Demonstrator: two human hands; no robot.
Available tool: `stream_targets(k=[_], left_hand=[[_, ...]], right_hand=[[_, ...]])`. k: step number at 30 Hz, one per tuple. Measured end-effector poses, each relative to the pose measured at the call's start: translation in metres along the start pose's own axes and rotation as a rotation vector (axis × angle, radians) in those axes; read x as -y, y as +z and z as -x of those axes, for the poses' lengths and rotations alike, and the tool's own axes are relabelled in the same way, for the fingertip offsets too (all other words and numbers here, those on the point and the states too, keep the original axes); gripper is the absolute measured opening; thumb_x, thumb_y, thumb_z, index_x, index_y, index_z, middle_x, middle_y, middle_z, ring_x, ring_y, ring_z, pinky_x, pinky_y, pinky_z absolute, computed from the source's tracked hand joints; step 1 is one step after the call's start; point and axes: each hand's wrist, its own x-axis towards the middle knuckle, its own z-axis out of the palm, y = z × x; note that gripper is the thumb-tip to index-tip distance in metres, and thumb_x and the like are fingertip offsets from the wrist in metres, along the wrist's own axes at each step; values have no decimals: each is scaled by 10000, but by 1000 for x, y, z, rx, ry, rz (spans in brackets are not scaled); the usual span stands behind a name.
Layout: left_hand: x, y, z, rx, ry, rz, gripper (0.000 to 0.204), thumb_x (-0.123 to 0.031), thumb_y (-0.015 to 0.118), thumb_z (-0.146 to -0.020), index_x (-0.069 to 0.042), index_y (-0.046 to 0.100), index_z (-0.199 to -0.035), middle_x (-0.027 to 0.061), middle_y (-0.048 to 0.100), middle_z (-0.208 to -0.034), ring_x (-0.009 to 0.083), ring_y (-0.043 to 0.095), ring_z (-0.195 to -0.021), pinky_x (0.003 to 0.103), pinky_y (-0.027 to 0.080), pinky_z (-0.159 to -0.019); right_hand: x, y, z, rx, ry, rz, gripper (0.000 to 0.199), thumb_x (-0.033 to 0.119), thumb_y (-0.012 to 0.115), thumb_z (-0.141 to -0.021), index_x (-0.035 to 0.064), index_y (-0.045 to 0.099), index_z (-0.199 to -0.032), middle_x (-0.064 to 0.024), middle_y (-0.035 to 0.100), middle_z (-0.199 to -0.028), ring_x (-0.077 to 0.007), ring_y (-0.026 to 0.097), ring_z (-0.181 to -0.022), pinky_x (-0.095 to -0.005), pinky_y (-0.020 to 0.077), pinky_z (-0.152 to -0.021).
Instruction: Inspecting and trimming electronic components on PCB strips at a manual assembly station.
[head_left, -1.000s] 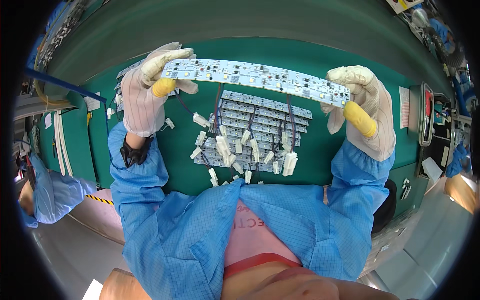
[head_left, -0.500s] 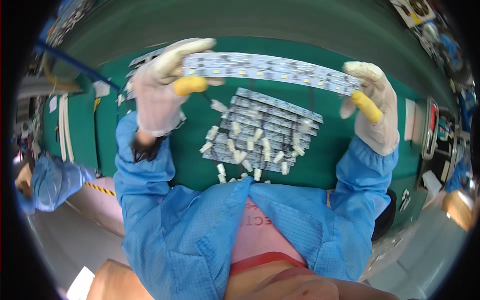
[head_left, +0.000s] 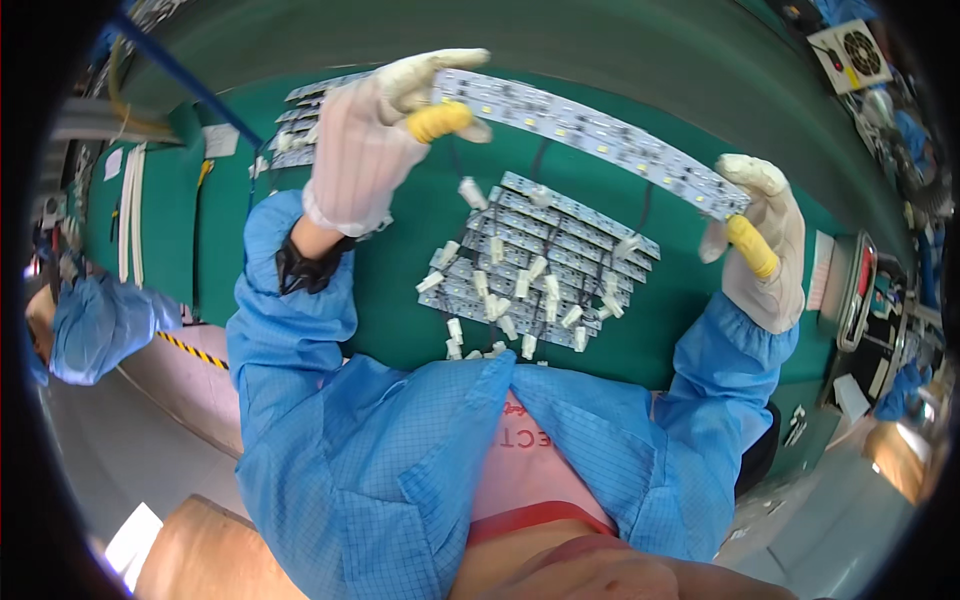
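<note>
A long white LED strip board (head_left: 590, 135) is held up over the green bench, tilted down toward its right end. My left hand (head_left: 400, 115), in a white glove with a yellow thumb cover, pinches the board's left end. At the opposite end my right hand (head_left: 765, 225), gloved the same way, grips between thumb and fingers. Dark leads with white connectors hang from the board, one white connector (head_left: 472, 193) dangling below the left end. Beneath lies a staggered stack of similar LED boards (head_left: 575, 240), strewn with several white plugs and dark wires.
More LED boards (head_left: 295, 135) lie on the green mat (head_left: 385, 310) behind my left arm. A blue bar (head_left: 185, 80) slants across the upper left. At the right stand a metal-rimmed tray (head_left: 855, 290) and a fan unit (head_left: 850, 55). A co-worker's blue sleeve (head_left: 100, 335) is at far left.
The held board has tilted more, its left end moving up and to the right with my left hand. My right hand has shifted slightly right and down. Both hands keep hold.
</note>
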Motion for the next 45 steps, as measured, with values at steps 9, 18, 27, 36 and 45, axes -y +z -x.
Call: stream_targets(k=[9,18,27,36,45], left_hand=[[-2,0,1,30,4,250,413,-111,557,-848,20,520,-1238,76,698,-752,95,612,-807,232,431,-829],[23,-6,-7,223,128,87,348,-245,478,-953,54,566,-1107,126,682,-803,281,642,-943,448,398,-993],[32,8,-8,47,127,49,255,-31,536,-860,-49,647,-1089,78,679,-894,128,583,-698,245,452,-664],[19,-2,-6,137,255,-263,387,-262,301,-997,-5,550,-1145,66,691,-766,250,612,-753,314,450,-797],[9,10,-8,189,-63,983,373,-193,538,-926,-9,478,-1246,93,567,-1122,193,553,-1032,373,430,-944]], right_hand=[[-1,-3,-6,77,45,17,457,289,590,-879,-23,501,-1200,-136,625,-963,-133,615,-684,-245,475,-710],[-29,-15,-19,40,122,5,496,474,486,-921,1,533,-1062,-55,567,-674,-113,503,-493,-218,411,-467],[-4,1,1,201,44,-101,471,449,525,-908,-12,561,-996,-73,593,-673,-141,576,-530,-250,473,-472],[-31,-17,-8,101,128,-387,505,451,582,-865,-27,524,-1016,-86,559,-612,-141,506,-417,-238,405,-376],[-4,8,-22,96,154,-146,581,243,653,-826,-40,397,-1264,-44,543,-895,-89,512,-618,-215,410,-542]])
